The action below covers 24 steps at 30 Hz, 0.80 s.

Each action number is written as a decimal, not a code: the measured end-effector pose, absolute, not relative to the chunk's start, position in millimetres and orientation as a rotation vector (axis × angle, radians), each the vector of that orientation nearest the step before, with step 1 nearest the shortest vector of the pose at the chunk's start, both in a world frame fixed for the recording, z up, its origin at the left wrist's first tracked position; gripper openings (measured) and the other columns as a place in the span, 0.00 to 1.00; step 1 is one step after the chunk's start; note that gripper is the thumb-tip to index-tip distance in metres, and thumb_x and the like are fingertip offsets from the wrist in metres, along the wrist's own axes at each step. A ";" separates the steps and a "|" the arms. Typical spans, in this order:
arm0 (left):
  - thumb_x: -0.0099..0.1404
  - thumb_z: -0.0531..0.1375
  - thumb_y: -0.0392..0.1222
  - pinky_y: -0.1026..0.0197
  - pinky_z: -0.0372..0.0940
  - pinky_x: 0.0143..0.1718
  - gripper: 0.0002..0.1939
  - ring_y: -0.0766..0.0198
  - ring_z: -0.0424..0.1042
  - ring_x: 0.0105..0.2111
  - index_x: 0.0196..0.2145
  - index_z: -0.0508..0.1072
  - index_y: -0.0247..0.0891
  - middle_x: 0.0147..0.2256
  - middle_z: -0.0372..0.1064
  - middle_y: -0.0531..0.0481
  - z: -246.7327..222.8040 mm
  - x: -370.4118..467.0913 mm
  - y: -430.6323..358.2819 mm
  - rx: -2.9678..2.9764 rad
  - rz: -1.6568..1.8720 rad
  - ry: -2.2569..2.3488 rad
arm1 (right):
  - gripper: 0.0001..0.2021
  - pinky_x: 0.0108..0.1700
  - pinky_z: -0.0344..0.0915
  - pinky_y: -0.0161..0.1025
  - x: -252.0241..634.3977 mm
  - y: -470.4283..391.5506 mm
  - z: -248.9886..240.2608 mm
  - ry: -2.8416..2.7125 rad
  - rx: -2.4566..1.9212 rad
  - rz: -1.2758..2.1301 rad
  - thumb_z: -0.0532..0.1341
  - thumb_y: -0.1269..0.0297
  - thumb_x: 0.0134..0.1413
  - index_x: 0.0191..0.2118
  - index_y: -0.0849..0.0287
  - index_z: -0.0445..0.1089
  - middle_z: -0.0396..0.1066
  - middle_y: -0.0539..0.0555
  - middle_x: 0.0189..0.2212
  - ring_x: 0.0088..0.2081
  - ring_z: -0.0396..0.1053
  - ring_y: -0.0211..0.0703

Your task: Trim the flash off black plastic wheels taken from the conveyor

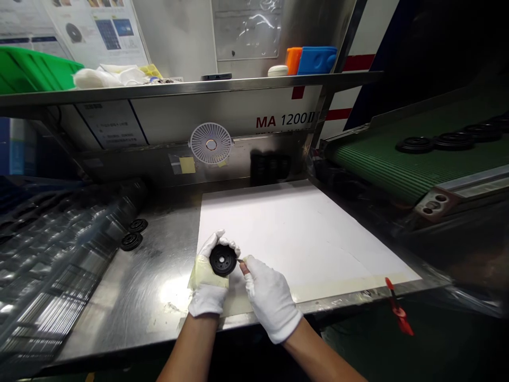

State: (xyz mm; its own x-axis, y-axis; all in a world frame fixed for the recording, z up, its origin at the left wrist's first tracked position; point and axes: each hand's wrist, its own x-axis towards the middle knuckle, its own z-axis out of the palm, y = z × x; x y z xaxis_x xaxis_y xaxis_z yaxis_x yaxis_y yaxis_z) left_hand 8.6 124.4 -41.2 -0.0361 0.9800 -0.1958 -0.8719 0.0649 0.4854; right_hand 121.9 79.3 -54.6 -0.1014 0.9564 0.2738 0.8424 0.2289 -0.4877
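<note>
A round black part (222, 260) with a small light hole at its centre is held in my left hand (209, 278), which wears a white glove with a yellowish patch and has its fingers wrapped round the part. My right hand (268, 297), also in a white glove with a bare fingertip showing, pinches a small thin pointed tool (239, 260) against the part's right rim. Most of the tool is hidden in the fingers. Both hands are over the front edge of a white sheet (278, 233).
Two black round parts (131, 241) lie on the metal table (159, 265) beside clear trays (51, 260) at left. A green conveyor (397, 159) at right carries several black parts. A small fan (211, 144) stands behind; a red clamp (398, 307) grips the front edge.
</note>
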 end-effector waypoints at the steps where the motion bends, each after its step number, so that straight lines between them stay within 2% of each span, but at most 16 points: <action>1: 0.55 0.62 0.34 0.62 0.65 0.29 0.04 0.67 0.66 0.25 0.31 0.72 0.35 0.23 0.63 0.54 -39.4 8.2 123.5 0.227 1.503 0.561 | 0.11 0.28 0.48 0.36 123.1 79.4 -53.9 -1.990 -1.629 0.295 0.48 0.63 0.63 0.31 0.55 0.62 0.68 0.46 0.24 0.25 0.64 0.37; 13: 0.55 0.62 0.33 0.63 0.65 0.29 0.03 0.68 0.66 0.25 0.30 0.71 0.34 0.23 0.64 0.53 -34.3 7.6 125.0 0.124 1.476 0.562 | 0.10 0.28 0.46 0.38 125.2 70.4 -47.0 -2.111 -1.532 0.333 0.51 0.62 0.62 0.30 0.53 0.63 0.68 0.44 0.23 0.25 0.64 0.37; 20: 0.56 0.61 0.35 0.62 0.66 0.29 0.03 0.66 0.67 0.25 0.30 0.71 0.34 0.23 0.64 0.53 -36.2 8.5 121.7 0.207 1.483 0.569 | 0.10 0.29 0.46 0.38 128.9 83.3 -46.9 -2.062 -1.630 0.218 0.50 0.63 0.63 0.32 0.54 0.64 0.70 0.47 0.26 0.27 0.66 0.38; 24: 0.54 0.62 0.33 0.62 0.67 0.29 0.03 0.67 0.67 0.24 0.29 0.71 0.35 0.22 0.64 0.53 -38.9 9.5 125.6 0.126 1.495 0.565 | 0.10 0.29 0.46 0.38 120.8 76.7 -49.4 -2.059 -1.640 0.291 0.50 0.64 0.62 0.32 0.54 0.65 0.70 0.47 0.26 0.28 0.67 0.39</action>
State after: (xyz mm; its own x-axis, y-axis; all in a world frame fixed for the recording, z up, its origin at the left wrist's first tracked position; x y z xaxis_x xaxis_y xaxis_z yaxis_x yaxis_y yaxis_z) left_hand 9.5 125.6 -38.9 -0.0263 0.9607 -0.2764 -0.9033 0.0956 0.4181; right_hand 120.8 76.7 -49.4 -0.1595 0.9575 0.2404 0.8535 0.2561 -0.4538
